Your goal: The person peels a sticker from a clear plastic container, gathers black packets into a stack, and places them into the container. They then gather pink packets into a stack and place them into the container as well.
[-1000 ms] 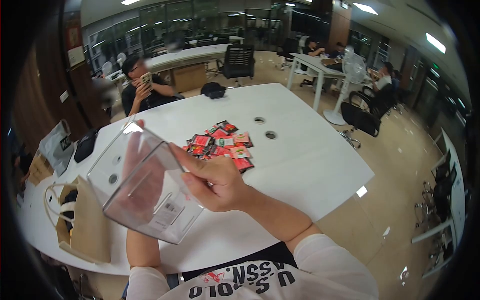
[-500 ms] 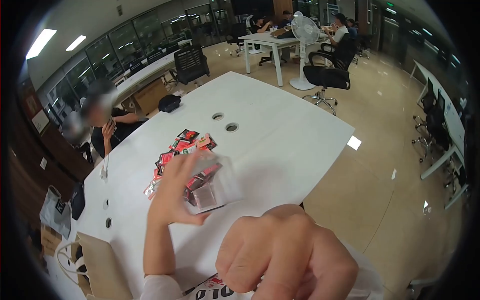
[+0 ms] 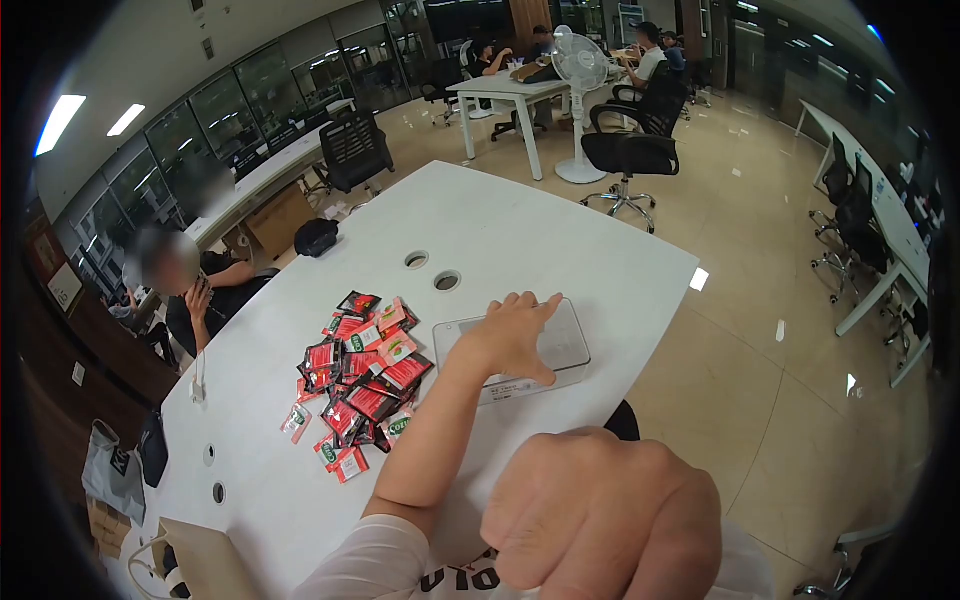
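Floor (image 3: 760, 300): pale polished tiles, wide and open to the right of the tabletop, out to a row of chairs along the right wall.
Tabletop (image 3: 520, 225): long and white. Its right edge runs from the far end to a corner just right of the clear container. The far half is bare, apart from a black pouch (image 3: 316, 237) near the left edge.
Right hand (image 3: 600, 515): close under the camera at the bottom of the view, fingers curled together into a fist. Whether anything is inside cannot be told.
Left hand (image 3: 510, 338): arm stretched forward from the white sleeve, palm down on the clear container, fingers (image 3: 527, 303) spread apart and lying flat rather than clamped, thumb pointing toward the near side.
Clear container (image 3: 565, 340): lies flat on the tabletop under the left hand, near the right edge. A strip of bare white surface lies between it and that edge.
Packets (image 3: 360, 375): a loose pile of red, black and green sachets just left of the container. The nearest ones touch or nearly touch its left side.
Cable holes (image 3: 447, 281): two round openings side by side, just beyond the container and the pile.
Seated person (image 3: 190, 290): at the left edge of the tabletop, well apart from the hands.
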The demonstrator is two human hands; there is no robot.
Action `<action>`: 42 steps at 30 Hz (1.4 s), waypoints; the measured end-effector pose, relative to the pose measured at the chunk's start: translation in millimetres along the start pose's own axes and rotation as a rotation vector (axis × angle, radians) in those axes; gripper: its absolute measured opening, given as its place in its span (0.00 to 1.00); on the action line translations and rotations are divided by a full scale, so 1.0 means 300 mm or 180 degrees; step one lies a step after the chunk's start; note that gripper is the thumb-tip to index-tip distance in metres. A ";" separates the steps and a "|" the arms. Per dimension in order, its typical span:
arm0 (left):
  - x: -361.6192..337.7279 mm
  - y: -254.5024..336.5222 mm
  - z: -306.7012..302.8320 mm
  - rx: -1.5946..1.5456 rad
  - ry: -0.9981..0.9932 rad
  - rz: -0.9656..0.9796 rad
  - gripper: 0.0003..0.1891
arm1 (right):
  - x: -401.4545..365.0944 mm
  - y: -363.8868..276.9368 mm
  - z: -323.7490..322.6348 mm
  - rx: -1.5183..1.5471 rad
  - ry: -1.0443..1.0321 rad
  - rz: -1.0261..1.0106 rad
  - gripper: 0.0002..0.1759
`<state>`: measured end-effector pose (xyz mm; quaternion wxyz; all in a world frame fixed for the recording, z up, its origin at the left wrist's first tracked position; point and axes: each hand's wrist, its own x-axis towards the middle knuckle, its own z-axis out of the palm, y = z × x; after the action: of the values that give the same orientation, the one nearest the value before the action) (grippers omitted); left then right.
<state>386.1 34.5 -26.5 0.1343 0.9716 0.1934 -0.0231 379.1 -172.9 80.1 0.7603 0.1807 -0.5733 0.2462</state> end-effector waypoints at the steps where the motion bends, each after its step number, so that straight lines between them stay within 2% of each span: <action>1: 0.012 -0.006 0.009 0.0009 -0.0018 -0.0007 0.66 | 0.018 0.005 -0.003 -0.0045 0.0008 0.0102 0.09; 4: 0.048 -0.023 0.035 0.0002 -0.0007 0.0040 0.65 | 0.072 0.036 0.015 -0.0151 0.0319 -0.0034 0.12; 5: 0.055 -0.026 0.036 -0.0035 -0.0022 0.0057 0.65 | 0.043 0.043 0.049 -0.0215 0.0651 0.0004 0.14; 7: 0.064 -0.028 0.030 -0.0092 -0.0061 0.0085 0.65 | 0.033 0.062 0.048 -0.0222 0.0722 -0.0047 0.16; 8: 0.069 -0.031 0.032 -0.0074 -0.0096 0.0088 0.65 | 0.046 0.078 0.017 -0.0161 0.0460 -0.0139 0.16; 10: 0.078 -0.032 0.043 -0.0037 -0.0177 0.0097 0.67 | 0.038 0.084 0.013 -0.0234 0.0370 -0.0085 0.17; 11: 0.080 -0.029 0.044 -0.0049 -0.0210 0.0090 0.67 | 0.017 0.075 0.036 -0.0370 0.0540 0.0061 0.16; 13: 0.079 -0.023 0.041 -0.0082 -0.0270 0.0062 0.66 | 0.014 0.049 0.016 -0.0415 0.0280 0.0435 0.17; 14: 0.079 -0.023 0.043 -0.0089 -0.0275 0.0054 0.66 | 0.035 0.019 -0.045 -0.0319 -0.0156 0.0664 0.19; 16: 0.077 -0.022 0.047 -0.0113 -0.0278 0.0028 0.66 | 0.047 0.013 -0.067 -0.0290 -0.0579 0.0822 0.22; 17: 0.074 -0.020 0.049 -0.0101 -0.0267 0.0018 0.66 | 0.050 0.023 -0.052 -0.0359 -0.0564 0.0753 0.23; 20: 0.067 -0.022 0.053 -0.0080 -0.0218 -0.0010 0.66 | 0.014 0.063 0.030 -0.0438 -0.0045 0.0506 0.17; 22: 0.066 -0.030 0.062 -0.0106 -0.0179 -0.0008 0.65 | -0.003 0.088 0.047 -0.0459 0.0036 0.0263 0.13; 23: 0.063 -0.033 0.069 -0.0113 -0.0186 -0.0030 0.65 | 0.002 0.107 0.029 -0.0474 -0.0133 0.0108 0.12; 25: 0.066 -0.040 0.068 -0.0104 -0.0183 -0.0053 0.65 | 0.020 0.106 0.002 -0.0515 -0.0461 0.0261 0.15; 28: 0.064 -0.047 0.063 -0.0107 -0.0220 -0.0103 0.65 | 0.047 0.039 -0.031 -0.0579 -0.0825 0.1033 0.24; 31: 0.070 -0.057 0.075 -0.0085 -0.0233 -0.0132 0.65 | 0.058 0.040 -0.048 -0.0600 -0.1097 0.1266 0.25; 32: 0.071 -0.055 0.079 -0.0083 -0.0231 -0.0130 0.65 | 0.060 0.043 -0.058 -0.0570 -0.1193 0.1243 0.25; 34: 0.070 -0.055 0.077 -0.0060 -0.0217 -0.0135 0.66 | 0.049 0.071 -0.052 -0.0571 -0.1082 0.0824 0.19; 35: 0.070 -0.058 0.076 -0.0067 -0.0209 -0.0134 0.66 | 0.029 0.112 -0.024 -0.0601 -0.0865 0.0430 0.13; 37: 0.069 -0.060 0.079 -0.0086 -0.0210 -0.0119 0.66 | 0.009 0.140 0.005 -0.0611 -0.0573 0.0045 0.10; 38: 0.069 -0.060 0.075 -0.0126 -0.0245 -0.0117 0.66 | 0.005 0.141 0.012 -0.0593 -0.0510 0.0055 0.10; 40: 0.065 -0.057 0.064 -0.0219 -0.0315 -0.0119 0.68 | 0.010 0.136 -0.008 -0.0368 -0.0771 0.0202 0.12; 42: 0.063 -0.060 0.066 -0.0190 -0.0294 -0.0122 0.68 | 0.028 0.125 -0.067 -0.0021 -0.1269 0.0366 0.23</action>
<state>396.9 52.1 -52.1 0.1716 0.9612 0.2062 -0.0647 374.8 -129.8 82.4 0.6170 0.1903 -0.7227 0.2466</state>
